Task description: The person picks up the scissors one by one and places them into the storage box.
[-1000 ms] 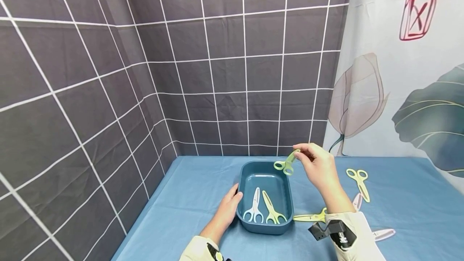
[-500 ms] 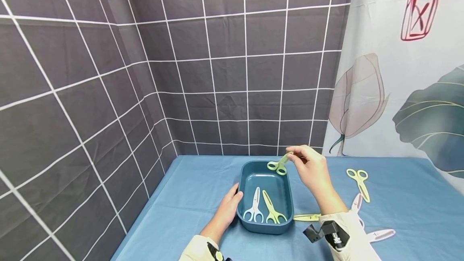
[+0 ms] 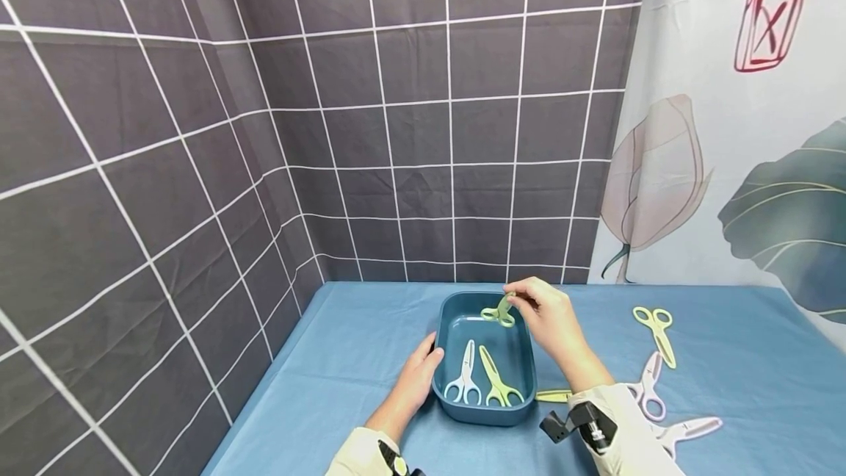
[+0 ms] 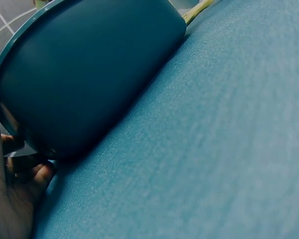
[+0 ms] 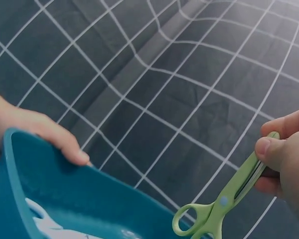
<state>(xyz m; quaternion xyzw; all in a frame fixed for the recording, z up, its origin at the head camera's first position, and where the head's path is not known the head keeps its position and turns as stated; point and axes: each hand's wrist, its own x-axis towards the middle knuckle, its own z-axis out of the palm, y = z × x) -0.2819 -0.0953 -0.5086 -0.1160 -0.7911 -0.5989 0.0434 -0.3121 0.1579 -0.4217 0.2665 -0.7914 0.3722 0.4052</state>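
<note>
My right hand (image 3: 546, 314) pinches the blade end of a pair of light green scissors (image 5: 223, 201) between thumb and fingers. The handle loops hang down over the far right part of a blue rectangular box (image 3: 484, 417). On the box's left side, my left hand (image 3: 415, 379) holds the wall, thumb at the rim and fingers against the outside. In the left wrist view its fingers (image 4: 32, 172) are curled at the box's lower edge. Inside the box lie white scissors (image 3: 466, 369) and yellow-green scissors (image 3: 491, 369), side by side with blades pointing away.
Right of the box, on the blue cloth (image 3: 370, 322), lie pale yellow-green scissors (image 3: 658, 330), two pairs of pinkish-white scissors (image 3: 648, 380) and a yellow pair (image 3: 552, 396) partly hidden by the right arm. A dark grid curtain (image 3: 410, 189) stands behind and to the left.
My right hand has moved left and slightly down, bringing the green scissors from the box's right rim to over its inside. The left hand and box have stayed in place.
</note>
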